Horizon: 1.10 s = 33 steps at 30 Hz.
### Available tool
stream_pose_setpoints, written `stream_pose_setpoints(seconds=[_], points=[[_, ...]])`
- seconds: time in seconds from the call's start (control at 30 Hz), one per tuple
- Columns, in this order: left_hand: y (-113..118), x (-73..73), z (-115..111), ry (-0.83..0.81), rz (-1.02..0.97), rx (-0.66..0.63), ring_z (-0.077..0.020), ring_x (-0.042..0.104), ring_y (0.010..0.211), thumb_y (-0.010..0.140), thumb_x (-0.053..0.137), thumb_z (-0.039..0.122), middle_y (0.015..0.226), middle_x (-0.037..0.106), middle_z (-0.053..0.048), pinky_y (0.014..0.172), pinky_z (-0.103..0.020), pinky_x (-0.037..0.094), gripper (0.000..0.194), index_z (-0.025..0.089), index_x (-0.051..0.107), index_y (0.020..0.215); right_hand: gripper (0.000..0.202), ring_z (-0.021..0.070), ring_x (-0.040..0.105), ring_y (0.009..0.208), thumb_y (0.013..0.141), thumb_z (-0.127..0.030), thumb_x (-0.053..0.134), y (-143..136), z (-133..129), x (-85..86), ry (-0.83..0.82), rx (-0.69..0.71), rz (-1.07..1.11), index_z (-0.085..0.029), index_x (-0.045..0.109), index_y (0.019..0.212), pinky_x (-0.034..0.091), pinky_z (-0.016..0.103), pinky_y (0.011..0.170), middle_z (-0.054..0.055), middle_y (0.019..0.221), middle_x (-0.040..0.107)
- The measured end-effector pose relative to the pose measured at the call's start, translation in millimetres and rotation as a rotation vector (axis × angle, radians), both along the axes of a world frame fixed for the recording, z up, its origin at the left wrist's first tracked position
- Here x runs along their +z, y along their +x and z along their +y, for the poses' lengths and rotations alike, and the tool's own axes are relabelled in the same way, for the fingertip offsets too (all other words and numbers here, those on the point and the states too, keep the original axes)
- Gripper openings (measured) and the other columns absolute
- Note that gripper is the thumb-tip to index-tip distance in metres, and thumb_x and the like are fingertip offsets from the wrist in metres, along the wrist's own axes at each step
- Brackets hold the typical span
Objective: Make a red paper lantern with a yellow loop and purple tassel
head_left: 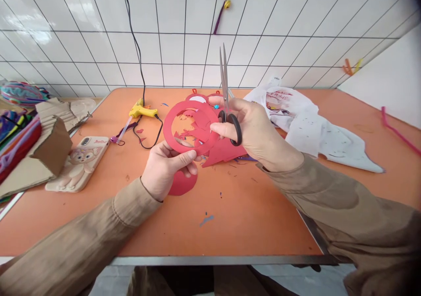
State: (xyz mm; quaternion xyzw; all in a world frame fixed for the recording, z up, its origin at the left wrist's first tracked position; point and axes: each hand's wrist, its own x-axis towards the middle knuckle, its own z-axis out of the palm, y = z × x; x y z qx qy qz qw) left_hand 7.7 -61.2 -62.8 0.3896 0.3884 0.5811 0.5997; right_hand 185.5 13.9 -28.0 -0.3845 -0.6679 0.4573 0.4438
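Observation:
My left hand (161, 169) pinches the lower edge of a flat red paper ring (169, 127) between thumb and fingers, above the table. Black-handled scissors (225, 79) are held in my right hand (263, 136), their blades upward and nearly closed. The right thumb and a finger also reach the ring's right side. Behind the ring lie red paper scraps (226, 154), partly hidden by it. A red paper disc (184, 185) rests on the table just under my left hand.
A yellow glue gun (143, 111) with a black cord lies left on the orange table (237, 226). Further left are a phone in a cartoon case (82, 164) and folded cardboard (52, 147). A white plastic bag (302, 116) sits at the right, before the tiled wall.

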Motion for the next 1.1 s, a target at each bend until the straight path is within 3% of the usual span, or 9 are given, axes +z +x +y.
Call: stream_pose_setpoints(seconds=[0.2,0.33,0.53,0.67,0.77,0.9,0.97,1.1], points=[[-2,-1.5,1,-0.031,0.013,0.003,-0.0108,0.062,0.042,0.062,0.087,0.026,0.062,0.073,-0.003,0.04,-0.019,0.049,0.023,0.012,0.071,0.07,0.053,0.0105,0.056,0.067,0.064,-0.021,0.076,-2,-6,7.8,0.057,-0.023,0.025,-0.018,0.066,0.116,0.048,0.027,0.062,-0.004,0.074,0.064],[-3,-2.1,1,-0.027,0.033,0.023,-0.0099,0.059,0.04,0.064,0.085,0.028,0.06,0.073,-0.003,0.039,-0.019,0.047,0.023,0.012,0.07,0.07,0.059,0.0089,0.052,0.064,0.067,-0.019,0.075,2,-8,12.3,0.097,-0.031,-0.017,-0.016,0.063,0.124,0.047,0.026,0.061,-0.005,0.07,0.063],[-3,-0.9,-1,-0.022,0.033,0.02,-0.0094,0.057,0.038,0.063,0.084,0.028,0.056,0.07,-0.002,0.038,-0.019,0.046,0.022,0.012,0.069,0.067,0.051,0.01,0.052,0.065,0.07,-0.019,0.076,5,-7,10.1,0.182,-0.03,-0.047,-0.021,0.066,0.12,0.049,0.028,0.063,-0.004,0.07,0.062],[-2,0.8,-2,-0.025,0.012,0.008,-0.0096,0.058,0.038,0.063,0.084,0.028,0.056,0.07,-0.002,0.038,-0.018,0.046,0.022,0.013,0.069,0.064,0.048,0.0094,0.054,0.068,0.07,-0.021,0.076,5,-3,9.0,0.212,-0.018,-0.049,-0.019,0.067,0.117,0.051,0.028,0.067,-0.004,0.075,0.062],[-2,0.4,-1,-0.019,0.011,0.02,-0.01,0.059,0.039,0.063,0.084,0.028,0.057,0.071,-0.003,0.038,-0.018,0.046,0.021,0.013,0.07,0.064,0.034,0.0105,0.057,0.069,0.073,-0.023,0.075,7,-2,11.7,0.35,-0.094,-0.089,-0.017,0.069,0.106,0.051,0.029,0.067,-0.002,0.077,0.064],[-2,-2.3,-1,-0.012,0.01,0.049,-0.0108,0.06,0.041,0.064,0.084,0.027,0.058,0.072,-0.003,0.038,-0.019,0.047,0.019,0.013,0.07,0.065,0.026,0.0121,0.054,0.061,0.071,-0.024,0.078,16,-15,20.9,0.596,-0.279,-0.208,-0.022,0.065,0.093,0.046,0.028,0.058,-0.004,0.063,0.058],[-2,-4.1,-1,-0.002,0.011,0.058,-0.0111,0.062,0.042,0.067,0.083,0.028,0.06,0.073,-0.003,0.039,-0.019,0.048,0.018,0.014,0.071,0.066,0.027,0.0117,0.051,0.054,0.068,-0.026,0.08,19,-26,25.1,0.577,-0.217,-0.273,-0.024,0.061,0.088,0.041,0.027,0.05,-0.006,0.056,0.053],[-1,-7.5,-1,0.008,0.012,0.083,-0.0113,0.063,0.043,0.07,0.081,0.028,0.062,0.074,-0.004,0.041,-0.019,0.05,0.018,0.013,0.071,0.069,0.03,0.0132,0.054,0.051,0.066,-0.034,0.081,17,-37,22.3,0.256,0.109,-0.4,-0.025,0.058,0.083,0.041,0.025,0.045,-0.006,0.055,0.056]])
